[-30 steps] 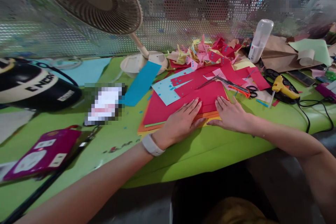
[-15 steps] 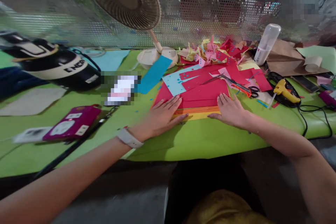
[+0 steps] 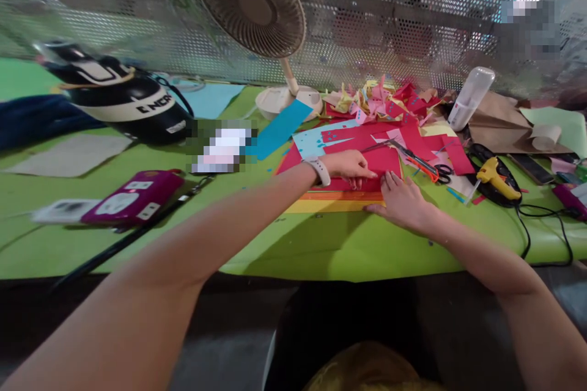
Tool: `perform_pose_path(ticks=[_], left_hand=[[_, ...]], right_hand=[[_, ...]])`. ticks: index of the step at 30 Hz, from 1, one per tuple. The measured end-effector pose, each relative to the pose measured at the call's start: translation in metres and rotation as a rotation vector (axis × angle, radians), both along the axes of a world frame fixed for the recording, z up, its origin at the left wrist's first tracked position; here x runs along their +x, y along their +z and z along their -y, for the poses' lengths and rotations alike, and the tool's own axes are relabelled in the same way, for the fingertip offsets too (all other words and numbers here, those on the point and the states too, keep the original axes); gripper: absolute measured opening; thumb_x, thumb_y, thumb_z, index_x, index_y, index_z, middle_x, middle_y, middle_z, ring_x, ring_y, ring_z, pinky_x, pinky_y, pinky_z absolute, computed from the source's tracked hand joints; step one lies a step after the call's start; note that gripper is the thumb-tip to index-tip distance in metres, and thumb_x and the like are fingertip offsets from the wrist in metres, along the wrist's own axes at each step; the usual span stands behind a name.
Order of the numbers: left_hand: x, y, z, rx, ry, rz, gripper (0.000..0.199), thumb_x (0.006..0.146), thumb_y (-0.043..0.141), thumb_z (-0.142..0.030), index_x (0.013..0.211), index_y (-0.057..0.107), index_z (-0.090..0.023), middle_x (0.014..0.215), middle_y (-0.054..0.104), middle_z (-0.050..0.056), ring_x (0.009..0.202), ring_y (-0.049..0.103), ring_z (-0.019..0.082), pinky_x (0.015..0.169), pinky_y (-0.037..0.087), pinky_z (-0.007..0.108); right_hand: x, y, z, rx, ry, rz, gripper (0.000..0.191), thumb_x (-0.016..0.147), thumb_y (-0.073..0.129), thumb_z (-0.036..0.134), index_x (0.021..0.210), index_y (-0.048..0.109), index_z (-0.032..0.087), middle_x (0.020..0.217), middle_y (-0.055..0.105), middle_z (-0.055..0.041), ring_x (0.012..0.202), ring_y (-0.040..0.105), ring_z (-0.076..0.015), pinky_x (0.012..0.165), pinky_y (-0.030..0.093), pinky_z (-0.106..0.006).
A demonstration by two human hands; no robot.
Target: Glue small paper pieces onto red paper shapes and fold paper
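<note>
My left hand (image 3: 348,166) is curled over a red paper sheet (image 3: 294,163), index finger reaching right toward my other hand; I see nothing in its fingers. My right hand (image 3: 406,203) lies flat, fingers stretched, on the right part of the sheet's near edge. Orange and yellow paper (image 3: 316,205) shows beneath that edge. On top of the red sheet are a light blue piece (image 3: 306,145) and red offcuts. Just beyond my right hand lie an orange-and-black cutter (image 3: 424,167) and black-handled scissors (image 3: 444,172).
A fan (image 3: 275,102) and a heap of folded paper shapes (image 3: 380,101) stand at the back. To the right are a yellow glue gun (image 3: 493,177) with its cord and a white bottle (image 3: 471,98). Leftward are a purple power strip (image 3: 137,198), a blurred-out screen and a black flask (image 3: 132,107).
My left hand has lifted from lying flat on the left side of the paper, moved right and curled its fingers beside my right hand. The right hand stays nearly in place.
</note>
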State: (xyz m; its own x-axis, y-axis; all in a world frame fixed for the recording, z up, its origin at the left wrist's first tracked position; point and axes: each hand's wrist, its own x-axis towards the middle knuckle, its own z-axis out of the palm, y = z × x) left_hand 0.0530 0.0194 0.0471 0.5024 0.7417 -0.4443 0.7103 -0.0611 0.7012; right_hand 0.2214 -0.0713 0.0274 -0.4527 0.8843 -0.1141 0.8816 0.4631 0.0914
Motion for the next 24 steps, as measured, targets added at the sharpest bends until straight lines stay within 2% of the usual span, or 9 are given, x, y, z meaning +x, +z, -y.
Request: perform_pose_path(ticks=[2,5,9,13,16,21,24], left_hand=[[0.001,-0.005,-0.010,-0.114,0.003,0.009,0.045,0.053,0.081,-0.056,0.048,0.056,-0.019,0.048,0.063,0.003,0.049,0.057,0.015,0.055,0.041,0.028],[-0.003,-0.011,-0.020,-0.187,0.002,-0.029,0.044,0.050,0.083,-0.057,0.048,0.062,-0.018,0.049,0.064,0.005,0.052,0.059,0.015,0.056,0.040,0.027],[-0.007,-0.016,-0.027,-0.198,0.000,-0.078,0.042,0.049,0.084,-0.055,0.047,0.065,-0.018,0.048,0.064,0.006,0.053,0.060,0.016,0.056,0.041,0.027],[-0.018,-0.019,-0.025,-0.178,0.022,-0.076,0.042,0.048,0.084,-0.055,0.044,0.065,-0.018,0.048,0.065,0.007,0.047,0.058,0.015,0.051,0.039,0.025],[-0.037,-0.023,-0.023,-0.159,0.086,-0.048,0.038,0.048,0.084,-0.053,0.044,0.066,-0.020,0.049,0.066,0.009,0.044,0.058,0.016,0.047,0.040,0.025],[-0.084,-0.029,-0.024,-0.223,0.104,0.045,0.029,0.047,0.088,-0.040,0.044,0.066,-0.021,0.040,0.059,0.006,0.036,0.052,0.014,0.040,0.036,0.022],[-0.111,-0.029,-0.020,-0.231,0.184,-0.032,0.032,0.047,0.088,-0.043,0.045,0.066,-0.020,0.042,0.060,0.009,0.037,0.051,0.015,0.043,0.040,0.026]], right_hand=[[0.001,0.000,0.000,0.007,0.005,0.002,0.083,0.095,0.027,0.064,0.143,0.040,-0.004,0.149,0.038,-0.0276,0.140,0.037,-0.0350,0.111,0.033,-0.053],[0.001,0.001,0.000,-0.007,0.001,0.003,0.086,0.094,0.028,0.065,0.144,0.036,-0.005,0.149,0.037,-0.0273,0.141,0.035,-0.0347,0.111,0.033,-0.052],[0.000,0.003,0.000,-0.031,-0.004,0.008,0.087,0.094,0.029,0.065,0.144,0.034,-0.006,0.150,0.036,-0.0271,0.141,0.034,-0.0352,0.111,0.033,-0.053],[0.000,0.004,0.000,-0.041,-0.011,0.000,0.085,0.094,0.031,0.065,0.145,0.035,-0.003,0.151,0.034,-0.0268,0.142,0.033,-0.0347,0.112,0.032,-0.052],[0.001,0.005,0.000,-0.040,-0.021,-0.014,0.084,0.094,0.030,0.064,0.145,0.036,-0.002,0.151,0.034,-0.0267,0.142,0.034,-0.0343,0.113,0.031,-0.052],[0.002,0.005,-0.001,-0.054,-0.021,-0.041,0.083,0.094,0.029,0.064,0.145,0.037,-0.001,0.151,0.035,-0.0259,0.142,0.034,-0.0348,0.112,0.031,-0.054],[0.002,0.008,-0.002,-0.064,-0.018,-0.036,0.081,0.095,0.030,0.063,0.145,0.038,-0.001,0.151,0.036,-0.0257,0.141,0.035,-0.0344,0.112,0.032,-0.053]])
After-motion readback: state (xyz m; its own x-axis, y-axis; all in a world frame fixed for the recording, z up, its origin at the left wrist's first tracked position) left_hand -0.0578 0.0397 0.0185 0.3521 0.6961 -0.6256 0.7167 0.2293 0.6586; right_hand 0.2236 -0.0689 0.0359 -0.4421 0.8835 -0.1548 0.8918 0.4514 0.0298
